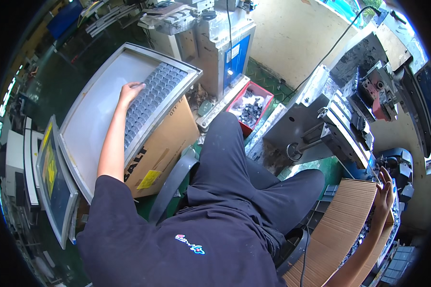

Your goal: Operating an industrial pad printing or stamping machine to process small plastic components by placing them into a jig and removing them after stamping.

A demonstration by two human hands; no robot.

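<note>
My left hand (130, 93) reaches over a wide, shallow framed tray (88, 103). Its fingers are closed together at the edge of neat rows of small grey curved parts (153, 93), on one of those parts as far as I can see. Off to the right, my right hand (384, 193) is raised above an open cardboard box (347, 215) of small dark parts, beside the press machine (345, 126). Its fingers are bent toward each other around something thin that I cannot make out.
The tray rests on a brown carton (167, 138). A red bin (251, 107) with dark pieces stands beyond my knees, next to a grey machine with a blue panel (237, 60). Framed screens (57, 177) lean at the left. A black cable (337, 55) hangs at upper right.
</note>
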